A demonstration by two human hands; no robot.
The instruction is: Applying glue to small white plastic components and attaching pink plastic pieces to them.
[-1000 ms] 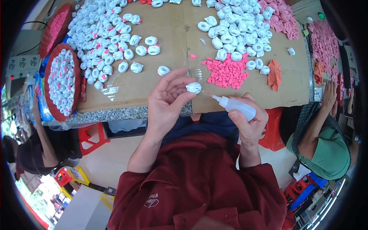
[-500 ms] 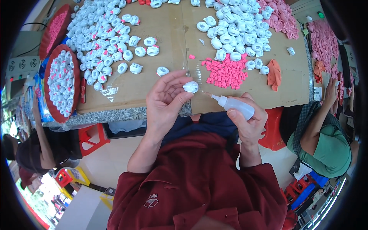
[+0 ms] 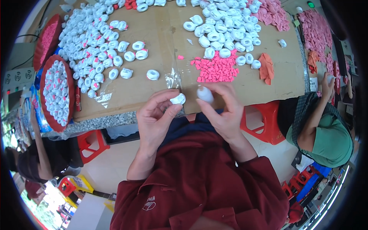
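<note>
Between the thumb and fingers of my left hand (image 3: 152, 117) is a small white rounded plastic part (image 3: 178, 99). My right hand (image 3: 226, 115) grips a translucent white squeeze bottle (image 3: 205, 95) by its side; its nozzle end points away from me. The part and the bottle are a short gap apart, above the table's near edge. Beyond the bottle lies a patch of tiny pink pieces (image 3: 216, 69). Behind them is a heap of similar white parts (image 3: 226, 27). One single white part (image 3: 152, 74) lies beyond my left hand.
White parts with pink bits (image 3: 94, 50) spread over the cardboard (image 3: 153, 38) at left, beside a red tray (image 3: 70, 96) full of them. At right lie an orange glove (image 3: 266, 69) and pink pieces (image 3: 270, 15). Co-workers sit at both sides; a red stool (image 3: 264, 124) stands right.
The bottle has swung more upright and moved left in my right hand. My left hand has turned and drawn the white part lower, closer to me. The whole view has shifted slightly.
</note>
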